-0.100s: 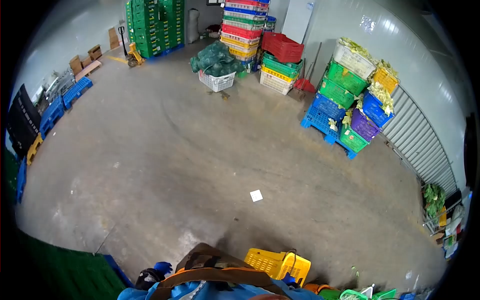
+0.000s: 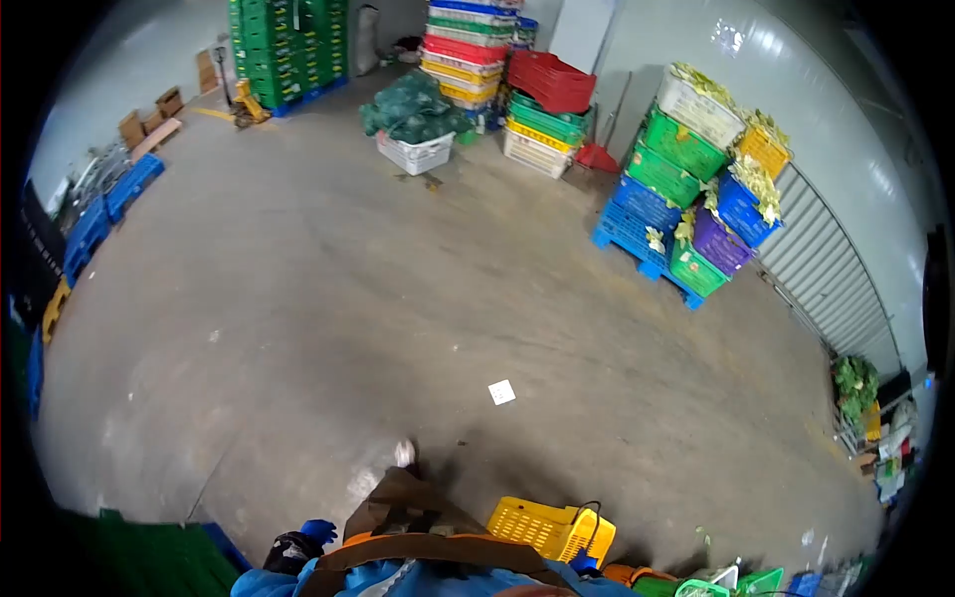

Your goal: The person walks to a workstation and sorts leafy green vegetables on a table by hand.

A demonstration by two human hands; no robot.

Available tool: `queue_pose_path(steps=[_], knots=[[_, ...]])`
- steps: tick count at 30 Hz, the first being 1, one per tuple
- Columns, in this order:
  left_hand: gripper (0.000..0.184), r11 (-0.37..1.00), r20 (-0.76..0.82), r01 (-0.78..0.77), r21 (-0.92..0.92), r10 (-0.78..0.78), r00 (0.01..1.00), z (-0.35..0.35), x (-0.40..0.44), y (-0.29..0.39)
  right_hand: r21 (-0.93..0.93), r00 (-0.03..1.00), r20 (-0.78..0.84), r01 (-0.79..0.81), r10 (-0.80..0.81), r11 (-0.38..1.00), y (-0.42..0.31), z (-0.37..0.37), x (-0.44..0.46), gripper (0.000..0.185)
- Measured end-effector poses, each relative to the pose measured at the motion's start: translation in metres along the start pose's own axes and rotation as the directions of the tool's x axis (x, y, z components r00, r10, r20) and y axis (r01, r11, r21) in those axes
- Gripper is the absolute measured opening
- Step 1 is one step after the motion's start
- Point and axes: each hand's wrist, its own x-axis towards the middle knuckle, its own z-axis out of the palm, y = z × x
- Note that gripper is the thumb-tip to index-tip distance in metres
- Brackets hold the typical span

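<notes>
My left hand (image 2: 319, 531), in a blue glove, hangs at my left side near the lower edge of the head view. Its fingers look loosely apart and nothing shows in them. On my right, a yellow plastic crate (image 2: 538, 521) with slotted walls and a dark cord-like loop sits tilted beside my body. The blue glove of my right hand (image 2: 585, 561) is at the crate's near edge and appears to grip it; most of its fingers are hidden. My brown apron (image 2: 413, 505) and one light shoe (image 2: 404, 454) show between the hands.
Leaf-filled crates (image 2: 686, 149) stand on a blue pallet (image 2: 637, 242) at right. Farther back are a white crate (image 2: 418, 155) with green net bags, a red crate (image 2: 550, 82) on a stack, and green crates (image 2: 288, 50). A white paper (image 2: 501, 392) lies on the floor.
My view has shifted slightly, with the far stacks now a little farther left and higher. A shoe has come into sight ahead of the apron. The yellow crate stays at my right side.
</notes>
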Motion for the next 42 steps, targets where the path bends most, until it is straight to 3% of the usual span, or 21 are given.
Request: queue_pose_path(steps=[2, 6, 11, 14, 16, 17, 18, 19, 20, 21, 22, 25, 27, 28, 29, 30, 31, 35, 38, 41, 42], knots=[[0.03, 0.943, 0.073, -0.032, 0.331, 0.008, 0.997, -0.056, 0.093, -0.01, 0.083, 0.997, -0.02, -0.079, 0.081, 0.993, -0.04, -0.037, 0.028, 0.05], [0.025, 0.984, 0.179, 0.146, 0.104, -0.163, 0.97, -0.191, 0.187, -0.013, 0.242, 0.984, -0.035, -0.162, 0.176, 0.957, -0.126, -0.096, 0.066, 0.05], [0.024, 0.955, 0.194, 0.281, 0.092, -0.294, 0.936, -0.38, 0.28, -0.035, 0.504, 0.974, -0.01, -0.189, 0.225, 0.843, -0.243, -0.191, 0.111, 0.05], [0.027, 0.935, 0.149, 0.322, 0.151, -0.344, 0.927, -0.489, 0.35, -0.053, 0.646, 0.969, 0.01, -0.196, 0.248, 0.738, -0.295, -0.247, 0.141, 0.051], [0.03, 0.923, 0.061, 0.383, 0.026, -0.384, 0.921, -0.575, 0.422, -0.053, 0.752, 0.965, 0.036, -0.197, 0.258, 0.629, -0.334, -0.284, 0.167, 0.051], [0.031, 0.94, 0.002, 0.338, -0.042, -0.338, 0.941, -0.615, 0.465, -0.049, 0.795, 0.963, 0.054, -0.201, 0.264, 0.572, -0.352, -0.298, 0.184, 0.051], [0.02, 0.894, -0.199, 0.392, 0.215, -0.353, 0.914, -0.678, 0.477, 0.044, 0.832, 0.962, 0.076, -0.207, 0.264, 0.515, -0.373, -0.31, 0.204, 0.051], [0.021, 0.879, -0.128, 0.229, 0.417, -0.193, 0.973, -0.727, 0.514, 0.067, 0.859, 0.96, 0.091, -0.21, 0.264, 0.468, -0.392, -0.321, 0.226, 0.051], [0.022, 0.995, -0.306, 0.039, 0.091, -0.009, 0.952, -0.76, 0.54, 0.081, 0.887, 0.96, 0.105, -0.209, 0.261, 0.413, -0.412, -0.34, 0.252, 0.051], [0.022, 0.967, -0.357, -0.006, -0.254, -0.088, 0.93, -0.799, 0.557, 0.121, 0.907, 0.957, 0.123, -0.216, 0.264, 0.36, -0.432, -0.353, 0.274, 0.051], [0.022, 0.823, -0.384, -0.073, -0.563, -0.182, 0.905, -0.825, 0.57, 0.16, 0.928, 0.953, 0.141, -0.222, 0.269, 0.3, -0.452, -0.367, 0.295, 0.051], [0.021, 0.773, -0.366, -0.049, -0.632, -0.242, 0.899, -0.861, 0.606, 0.201, 0.97, 0.943, 0.188, -0.223, 0.276, 0.101, -0.516, -0.422, 0.358, 0.051], [0.019, 0.874, -0.151, 0.104, -0.474, -0.197, 0.969, -0.843, 0.639, 0.154, 0.975, 0.933, 0.218, -0.224, 0.285, -0.012, -0.548, -0.464, 0.383, 0.051], [0.02, 0.832, 0.027, 0.267, -0.486, -0.292, 0.956, -0.842, 0.638, 0.168, 0.974, 0.932, 0.228, -0.219, 0.284, -0.061, -0.564, -0.484, 0.396, 0.051], [0.022, 0.722, 0.233, 0.466, -0.511, -0.406, 0.884, -0.823, 0.654, 0.152, 0.97, 0.928, 0.239, -0.215, 0.287, -0.112, -0.577, -0.505, 0.408, 0.051], [0.024, 0.569, 0.378, 0.575, -0.588, -0.435, 0.817, -0.827, 0.646, 0.173, 0.964, 0.923, 0.25, -0.209, 0.294, -0.166, -0.585, -0.526, 0.419, 0.051], [0.024, 0.575, 0.427, 0.601, -0.556, -0.422, 0.8, -0.826, 0.646, 0.183, 0.958, 0.919, 0.255, -0.2, 0.299, -0.203, -0.595, -0.544, 0.429, 0.051], [0.026, 0.781, 0.454, 0.528, -0.333, -0.358, 0.816, -0.876, 0.674, 0.219, 0.937, 0.901, 0.269, -0.164, 0.34, -0.308, -0.648, -0.614, 0.473, 0.052], [0.027, 0.916, 0.457, 0.386, -0.11, -0.298, 0.838, -0.941, 0.731, 0.234, 0.928, 0.896, 0.265, -0.136, 0.357, -0.347, -0.707, -0.66, 0.517, 0.052], [0.028, 0.972, 0.437, 0.186, 0.146, -0.232, 0.869, -1.023, 0.816, 0.241, 0.939, 0.913, 0.206, -0.084, 0.351, -0.334, -0.794, -0.704, 0.587, 0.052], [0.028, 0.975, 0.401, 0.194, 0.113, -0.223, 0.888, -1.051, 0.847, 0.238, 0.943, 0.923, 0.172, -0.054, 0.343, -0.327, -0.829, -0.723, 0.611, 0.051]])
